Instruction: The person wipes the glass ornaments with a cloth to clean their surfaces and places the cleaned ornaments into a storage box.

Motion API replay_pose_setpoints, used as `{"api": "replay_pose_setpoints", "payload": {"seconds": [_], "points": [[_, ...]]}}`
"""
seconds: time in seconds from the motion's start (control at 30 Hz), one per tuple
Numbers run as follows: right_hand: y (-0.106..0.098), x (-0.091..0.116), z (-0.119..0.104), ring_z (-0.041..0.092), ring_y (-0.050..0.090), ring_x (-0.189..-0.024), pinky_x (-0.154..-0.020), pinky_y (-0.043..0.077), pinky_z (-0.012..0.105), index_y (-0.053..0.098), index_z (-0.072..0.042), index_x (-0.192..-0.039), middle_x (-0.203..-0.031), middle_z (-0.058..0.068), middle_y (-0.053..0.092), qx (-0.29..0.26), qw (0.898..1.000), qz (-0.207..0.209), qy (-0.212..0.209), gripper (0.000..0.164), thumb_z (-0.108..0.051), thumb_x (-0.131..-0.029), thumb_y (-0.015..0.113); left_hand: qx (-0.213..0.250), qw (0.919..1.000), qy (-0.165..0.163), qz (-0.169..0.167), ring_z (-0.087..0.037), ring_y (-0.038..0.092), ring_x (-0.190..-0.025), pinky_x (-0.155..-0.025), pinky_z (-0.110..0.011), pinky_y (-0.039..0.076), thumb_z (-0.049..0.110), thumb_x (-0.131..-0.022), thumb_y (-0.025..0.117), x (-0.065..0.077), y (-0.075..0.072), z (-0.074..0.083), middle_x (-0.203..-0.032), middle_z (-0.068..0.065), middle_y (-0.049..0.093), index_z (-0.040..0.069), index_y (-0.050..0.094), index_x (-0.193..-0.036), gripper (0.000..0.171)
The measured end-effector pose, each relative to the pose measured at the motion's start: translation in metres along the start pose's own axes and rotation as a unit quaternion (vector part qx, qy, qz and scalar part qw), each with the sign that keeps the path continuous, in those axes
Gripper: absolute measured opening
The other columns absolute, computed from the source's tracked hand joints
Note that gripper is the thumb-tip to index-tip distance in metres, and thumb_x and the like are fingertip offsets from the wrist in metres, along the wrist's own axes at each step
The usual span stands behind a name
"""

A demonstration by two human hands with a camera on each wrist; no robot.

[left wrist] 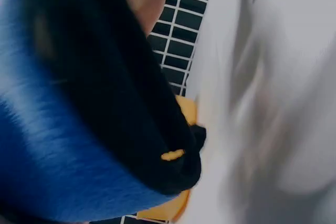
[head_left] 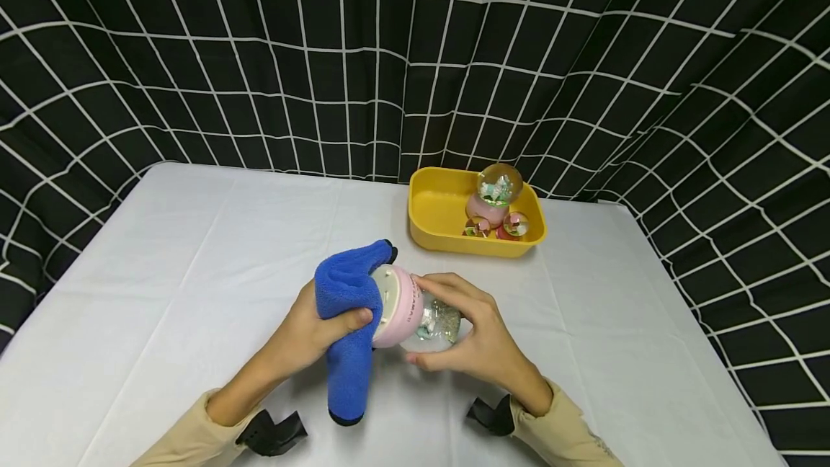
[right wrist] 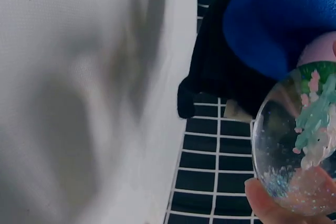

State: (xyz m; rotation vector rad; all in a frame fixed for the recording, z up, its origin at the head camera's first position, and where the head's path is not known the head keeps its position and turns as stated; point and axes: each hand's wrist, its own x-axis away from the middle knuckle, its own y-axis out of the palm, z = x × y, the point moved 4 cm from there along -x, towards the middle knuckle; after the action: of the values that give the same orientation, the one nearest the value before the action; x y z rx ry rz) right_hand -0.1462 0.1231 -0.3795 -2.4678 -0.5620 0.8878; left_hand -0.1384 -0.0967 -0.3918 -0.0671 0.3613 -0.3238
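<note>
A snow globe [head_left: 436,321] with a pink base lies tipped on its side between my hands, its underside facing left. My right hand [head_left: 476,326] grips it around the clear ball, thumb below and fingers over the top. In my left hand [head_left: 318,330] is a blue cloth [head_left: 350,287] with black edging, pinched under the thumb and lying against the base's underside. The right wrist view shows glitter and a green and white figure inside the ball [right wrist: 299,145]. Folds of the cloth [left wrist: 68,145] fill much of the left wrist view and hide the left fingers.
Beyond the hands, a yellow bin [head_left: 441,236] stands near the table's back edge. It holds a larger snow globe [head_left: 498,189] and two small ones at its front right. A white cloth covers the table [head_left: 214,251], and a black gridded curtain [head_left: 363,56] hangs around it.
</note>
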Motion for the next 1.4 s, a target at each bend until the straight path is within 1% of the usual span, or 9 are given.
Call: {"api": "replay_pose_setpoints", "payload": {"seconds": [0.23, 0.37, 0.57, 0.67, 0.77, 0.83, 1.1, 1.3, 1.4], "points": [[-0.002, 0.001, -0.003, 0.021, 0.062, -0.116, -0.102, 0.051, 0.031, 0.063, -0.009, -0.133, -0.126, 0.009, 0.065, -0.002, 0.999, -0.018, -0.036, 0.081, -0.022, -0.06, 0.096, -0.074, 0.9906, -0.034, 0.11, -0.003, 0.063, -0.109, -0.095, -0.023, 0.05, 0.008, -0.087, 0.074, 0.002, -0.006, 0.001, -0.119, -0.01, 0.07, 0.005, 0.066, -0.12, 0.033], [-0.003, 0.001, -0.003, 0.02, 0.062, -0.116, -0.103, 0.05, 0.032, 0.063, -0.01, -0.132, -0.125, 0.009, 0.065, -0.003, 0.999, -0.021, -0.046, 0.081, -0.025, -0.06, 0.096, -0.085, 0.9886, -0.028, 0.122, -0.004, 0.064, -0.108, -0.095, -0.023, 0.05, 0.008, -0.088, 0.073, 0.002, -0.01, 0.004, -0.117, -0.006, 0.071, 0.005, 0.068, -0.116, 0.028], [-0.002, 0.0, -0.004, 0.019, 0.062, -0.115, -0.102, 0.05, 0.03, 0.062, -0.01, -0.132, -0.124, 0.009, 0.065, -0.017, 0.998, -0.011, -0.054, 0.083, -0.027, -0.058, 0.097, -0.042, 0.9979, 0.043, 0.023, -0.005, 0.06, -0.11, -0.096, -0.021, 0.046, 0.011, -0.098, 0.059, 0.004, -0.015, 0.014, -0.115, 0.01, 0.067, 0.005, 0.066, -0.093, 0.01], [-0.001, 0.0, -0.005, 0.02, 0.062, -0.115, -0.102, 0.05, 0.03, 0.062, -0.01, -0.133, -0.125, 0.008, 0.065, -0.02, 0.998, -0.006, -0.054, 0.084, -0.029, -0.06, 0.097, -0.041, 0.9959, 0.058, -0.055, -0.009, 0.05, -0.129, -0.109, -0.021, 0.037, 0.019, -0.098, 0.06, 0.004, -0.009, 0.019, -0.138, 0.008, 0.057, 0.012, 0.062, -0.123, 0.026], [0.0, 0.0, -0.004, 0.02, 0.061, -0.116, -0.102, 0.05, 0.03, 0.061, -0.009, -0.134, -0.125, 0.009, 0.064, -0.027, 0.998, -0.01, -0.049, 0.084, -0.03, -0.061, 0.096, -0.055, 0.9936, 0.051, -0.084, -0.012, 0.042, -0.139, -0.115, -0.02, 0.031, 0.021, -0.093, 0.069, 0.003, -0.001, 0.02, -0.151, 0.002, 0.045, 0.02, 0.04, -0.149, 0.063], [0.002, 0.0, -0.004, 0.02, 0.061, -0.116, -0.102, 0.05, 0.03, 0.061, -0.009, -0.135, -0.126, 0.009, 0.064, -0.031, 0.998, -0.016, -0.046, 0.083, -0.03, -0.062, 0.096, -0.063, 0.9954, 0.044, -0.059, -0.012, 0.04, -0.141, -0.115, -0.019, 0.03, 0.018, -0.09, 0.073, 0.003, 0.002, 0.019, -0.156, 0.0, 0.041, 0.021, 0.034, -0.153, 0.075], [0.003, 0.001, -0.007, 0.02, 0.061, -0.117, -0.103, 0.05, 0.03, 0.062, -0.008, -0.134, -0.127, 0.009, 0.064, -0.028, 0.998, -0.034, -0.054, 0.08, -0.028, -0.064, 0.095, -0.071, 0.9932, 0.017, 0.091, -0.005, 0.063, -0.111, -0.097, -0.022, 0.049, 0.003, -0.086, 0.074, 0.005, -0.003, 0.013, -0.119, 0.003, 0.068, 0.01, 0.06, -0.126, 0.043], [0.003, 0.001, -0.008, 0.019, 0.061, -0.116, -0.101, 0.051, 0.031, 0.062, -0.01, -0.134, -0.126, 0.008, 0.064, -0.032, 0.997, -0.044, -0.057, 0.081, -0.028, -0.062, 0.096, -0.087, 0.9867, 0.019, 0.135, -0.004, 0.064, -0.106, -0.094, -0.02, 0.05, -0.001, -0.085, 0.073, 0.005, -0.008, 0.011, -0.112, 0.01, 0.069, 0.004, 0.064, -0.118, 0.034], [0.003, 0.0, -0.009, 0.019, 0.062, -0.116, -0.101, 0.051, 0.033, 0.062, -0.01, -0.133, -0.126, 0.007, 0.064, -0.033, 0.997, -0.046, -0.053, 0.081, -0.029, -0.062, 0.096, -0.077, 0.9895, 0.013, 0.121, -0.004, 0.065, -0.105, -0.092, -0.02, 0.051, 0.001, -0.088, 0.07, 0.006, -0.011, 0.012, -0.111, 0.014, 0.068, 0.001, 0.065, -0.117, 0.029]]}}
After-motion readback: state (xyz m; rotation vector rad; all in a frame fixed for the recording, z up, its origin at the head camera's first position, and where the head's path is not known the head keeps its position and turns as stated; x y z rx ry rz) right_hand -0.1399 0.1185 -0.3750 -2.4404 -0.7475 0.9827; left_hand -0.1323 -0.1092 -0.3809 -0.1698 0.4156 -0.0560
